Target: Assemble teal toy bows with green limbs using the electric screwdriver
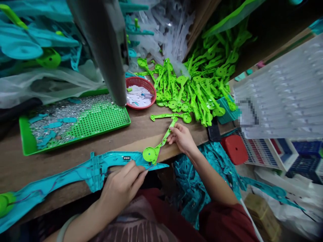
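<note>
My right hand (180, 137) pinches a bright green plastic arm (149, 154) by its narrow end. The arm's round, cup-like end lies over the tapered end of a long blue plastic shell (73, 173). A thin dark wire (161, 144) runs along the green arm toward the shell. My left hand (123, 181) lies across the shell's near edge, thumb and fingers closed by the tip; what they pinch is too small to tell. Inside the shell sit a small metal spring (126, 158) and a thin wire. A round green piece (6, 203) is at its far left end.
A green tray (108, 122) holds small metal pieces and blue parts. Behind are a red basket (141, 107) with white pieces and piled green arms (174, 90). A dark grey cylinder (103, 50) hangs over the tray. Blue shells (194, 178) lie below the table edge, near a red stool (234, 149).
</note>
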Demonstrator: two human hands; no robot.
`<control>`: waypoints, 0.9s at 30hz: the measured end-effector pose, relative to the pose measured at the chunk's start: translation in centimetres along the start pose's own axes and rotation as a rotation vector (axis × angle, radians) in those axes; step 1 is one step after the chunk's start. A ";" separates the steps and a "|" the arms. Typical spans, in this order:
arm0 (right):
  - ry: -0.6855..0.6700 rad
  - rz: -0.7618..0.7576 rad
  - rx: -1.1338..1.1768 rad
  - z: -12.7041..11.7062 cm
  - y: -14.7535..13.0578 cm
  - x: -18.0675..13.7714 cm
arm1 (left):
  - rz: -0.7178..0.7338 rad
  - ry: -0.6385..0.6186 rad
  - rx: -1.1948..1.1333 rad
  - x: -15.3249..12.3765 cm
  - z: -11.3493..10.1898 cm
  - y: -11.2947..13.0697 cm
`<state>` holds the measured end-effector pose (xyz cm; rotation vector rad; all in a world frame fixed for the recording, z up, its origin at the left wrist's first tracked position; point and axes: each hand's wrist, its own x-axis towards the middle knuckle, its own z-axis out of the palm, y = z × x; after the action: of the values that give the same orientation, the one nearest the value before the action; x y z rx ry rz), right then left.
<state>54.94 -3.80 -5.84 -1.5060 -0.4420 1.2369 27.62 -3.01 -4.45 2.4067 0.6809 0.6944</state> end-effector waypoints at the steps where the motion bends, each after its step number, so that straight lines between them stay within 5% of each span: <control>1: -0.001 0.004 -0.006 -0.1 -0.1 -0.1 | -0.003 0.003 -0.008 0.0 0.0 0.0; 27: -0.012 0.003 -0.241 -0.2 0.1 0.5 | 0.015 -0.058 -0.037 0.6 0.1 -0.1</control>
<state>55.26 -3.55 -6.20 -1.7024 -0.6140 1.2288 28.03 -2.59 -4.40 2.3901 0.6222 0.6356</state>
